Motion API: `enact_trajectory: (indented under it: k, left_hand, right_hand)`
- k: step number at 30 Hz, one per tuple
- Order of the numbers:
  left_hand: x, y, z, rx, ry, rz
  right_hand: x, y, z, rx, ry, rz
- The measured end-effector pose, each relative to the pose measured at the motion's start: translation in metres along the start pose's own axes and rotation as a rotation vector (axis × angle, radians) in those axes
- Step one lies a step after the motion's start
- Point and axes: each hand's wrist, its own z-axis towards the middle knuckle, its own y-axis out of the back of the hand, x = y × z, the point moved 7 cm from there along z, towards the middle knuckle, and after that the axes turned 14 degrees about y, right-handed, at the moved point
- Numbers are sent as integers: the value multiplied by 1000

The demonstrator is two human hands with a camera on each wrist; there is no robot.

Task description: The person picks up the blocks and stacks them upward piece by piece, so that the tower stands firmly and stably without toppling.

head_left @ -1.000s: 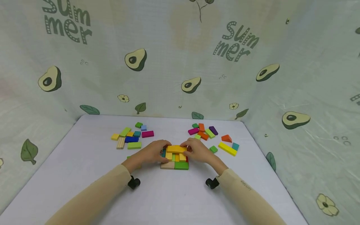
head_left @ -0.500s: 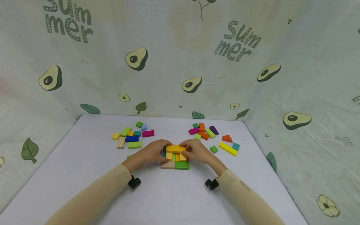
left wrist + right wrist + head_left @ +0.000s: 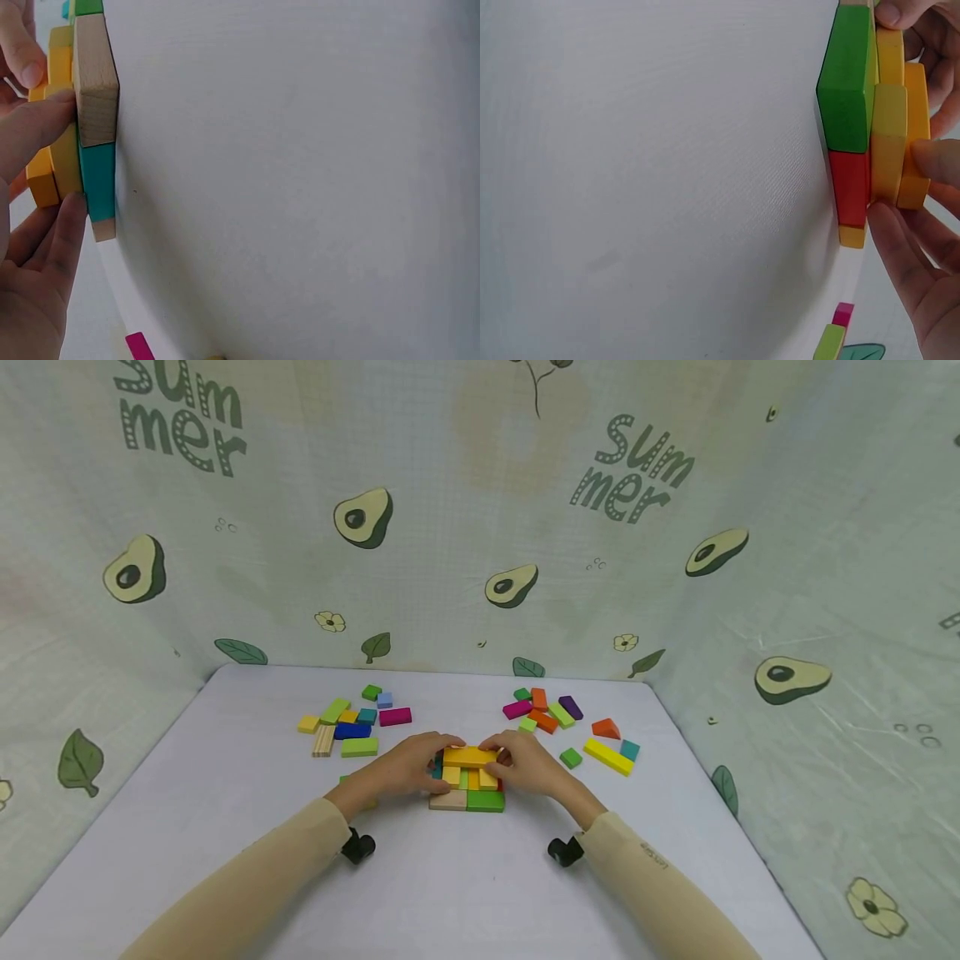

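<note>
A low stack of toy building blocks stands at the table's middle. Its bottom layer shows a plain wooden block (image 3: 447, 801), a green block (image 3: 486, 802), a teal block (image 3: 98, 176) and a red block (image 3: 849, 187). Yellow blocks (image 3: 451, 777) form the layer above, and an orange-yellow block (image 3: 471, 757) lies crosswise on top. My left hand (image 3: 411, 765) pinches the left yellow block, thumb at its near end, fingers at its far end. My right hand (image 3: 529, 762) holds the top block's right end, thumb in front, fingertips behind, touching the right yellow block (image 3: 889, 142) too.
Loose blocks lie in two groups behind the stack, including a blue block (image 3: 352, 732) at left and a long yellow block (image 3: 607, 757) at right. A small green block (image 3: 571, 758) lies beside the right hand. A patterned cloth (image 3: 450, 527) hangs behind the table.
The top block has shifted very slightly left on the stack. My left fingertips have slid a little right behind it. Both hands otherwise keep their places.
</note>
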Motion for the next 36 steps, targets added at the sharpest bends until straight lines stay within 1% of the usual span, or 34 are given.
enact_trajectory:
  k: [6,14,17,20,23,26,31,36]
  left_hand:
    - [0,-1,0,6,-7,14]
    - [0,0,-1,6,-10,10]
    - [0,0,0,5,-5,14]
    - [-1,0,0,2,-1,20]
    - [-2,0,-1,2,-1,13]
    - [-2,0,-1,0,-1,13]
    - [-1,-1,-2,3,4,18]
    - [0,-1,-1,2,12,25]
  right_hand:
    - [0,0,0,-5,5,-4]
    - [-2,-1,0,2,-2,-7]
    - [-2,1,-3,0,-7,0]
    - [-1,9,-11,-13,5,4]
    - [-4,23,-25,-32,11,-8]
    - [-15,41,-44,-52,-15,-45]
    - [-49,72,-86,-103,-110,-158]
    - [-90,96,-125,-136,-245,-292]
